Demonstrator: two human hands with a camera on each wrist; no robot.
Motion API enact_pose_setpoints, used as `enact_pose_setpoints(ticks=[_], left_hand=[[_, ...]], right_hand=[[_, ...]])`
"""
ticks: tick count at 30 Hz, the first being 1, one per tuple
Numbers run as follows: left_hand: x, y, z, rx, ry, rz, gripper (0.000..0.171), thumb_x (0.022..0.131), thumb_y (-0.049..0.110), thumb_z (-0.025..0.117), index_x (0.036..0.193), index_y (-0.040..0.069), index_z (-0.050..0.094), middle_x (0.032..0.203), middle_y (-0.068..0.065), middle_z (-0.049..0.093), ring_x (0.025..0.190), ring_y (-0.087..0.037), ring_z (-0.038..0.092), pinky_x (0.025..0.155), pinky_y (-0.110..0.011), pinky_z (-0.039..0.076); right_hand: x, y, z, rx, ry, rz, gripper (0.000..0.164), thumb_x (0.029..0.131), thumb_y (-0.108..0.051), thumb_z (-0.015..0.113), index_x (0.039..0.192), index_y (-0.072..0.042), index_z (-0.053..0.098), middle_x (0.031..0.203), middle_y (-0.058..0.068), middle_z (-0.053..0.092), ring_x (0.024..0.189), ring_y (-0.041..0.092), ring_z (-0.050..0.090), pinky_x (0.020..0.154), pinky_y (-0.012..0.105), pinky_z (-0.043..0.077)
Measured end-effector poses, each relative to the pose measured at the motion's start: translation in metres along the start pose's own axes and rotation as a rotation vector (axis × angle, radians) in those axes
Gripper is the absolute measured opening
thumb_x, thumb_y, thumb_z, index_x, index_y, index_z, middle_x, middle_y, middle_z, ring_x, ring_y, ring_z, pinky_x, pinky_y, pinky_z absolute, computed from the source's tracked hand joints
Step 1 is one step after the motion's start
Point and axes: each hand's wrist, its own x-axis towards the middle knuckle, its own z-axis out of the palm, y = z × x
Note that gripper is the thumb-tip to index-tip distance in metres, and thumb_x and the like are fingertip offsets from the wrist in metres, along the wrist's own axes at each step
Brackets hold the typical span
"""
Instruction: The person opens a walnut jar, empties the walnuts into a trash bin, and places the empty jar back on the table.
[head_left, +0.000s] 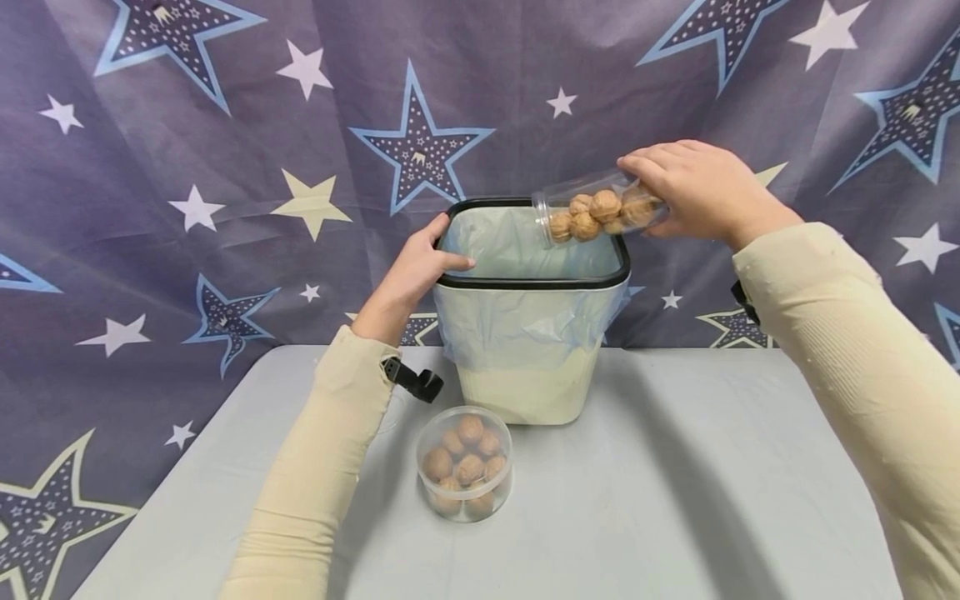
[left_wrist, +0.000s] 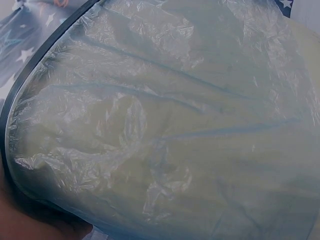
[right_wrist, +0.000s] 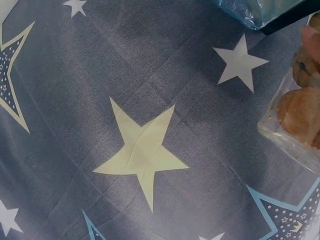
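A whitish waste bin (head_left: 525, 398) with a black rim stands upright, lined with a thin bluish plastic bag (head_left: 517, 321). My left hand (head_left: 415, 267) grips the bin's left rim, thumb over the inside. In the left wrist view, part of that hand (left_wrist: 40, 220) shows below the dark rim (left_wrist: 31, 70). Above the bin's right side, my right hand (head_left: 693, 187) holds a clear plastic jar (head_left: 541, 218) by its base end. The jar lies tilted, its mouth over the opening, with several walnuts (head_left: 604, 206) inside. The right wrist view catches only the jar's base end (right_wrist: 272, 127).
A round translucent tub (head_left: 422, 467) of several walnuts (head_left: 470, 469) sits on the white table (head_left: 600, 533), in front of the bin and near my left forearm. Behind the table hangs a dark cloth (head_left: 465, 50) patterned with stars.
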Motion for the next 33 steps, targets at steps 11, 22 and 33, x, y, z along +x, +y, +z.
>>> enact_pose_setpoints(ticks=[11,22,33], left_hand=[[-0.0004,-0.0034,-0.0004,0.001,-0.001,-0.006,0.085,0.083,0.005,0.066,0.151,0.008,0.014,0.158,-0.002,0.011,0.144,-0.012,0.006,0.116,-0.029,0.013],[0.0015,-0.0026,-0.0006,0.002,0.010,0.007,0.085,0.082,0.002,0.065,0.150,0.005,0.015,0.158,-0.004,0.013,0.144,-0.013,0.006,0.116,-0.028,0.013],[-0.0002,0.0001,-0.0003,0.027,0.005,0.004,0.086,0.082,0.003,0.066,0.151,0.006,0.015,0.158,-0.004,0.013,0.144,-0.014,0.006,0.116,-0.029,0.014]], right_hand=[[0.0020,-0.0043,0.0022,-0.010,0.004,-0.009,0.083,0.054,-0.009,0.085,0.126,0.006,0.047,0.122,0.022,0.056,0.112,0.039,0.052,0.098,0.050,0.039],[0.0025,-0.0040,0.0026,-0.018,0.030,-0.026,0.084,0.053,-0.011,0.087,0.126,0.005,0.048,0.122,0.020,0.056,0.112,0.038,0.052,0.098,0.048,0.039],[-0.0002,-0.0032,0.0021,-0.032,0.034,0.027,0.080,0.054,-0.008,0.081,0.127,0.006,0.049,0.119,0.023,0.058,0.111,0.039,0.053,0.098,0.049,0.039]])
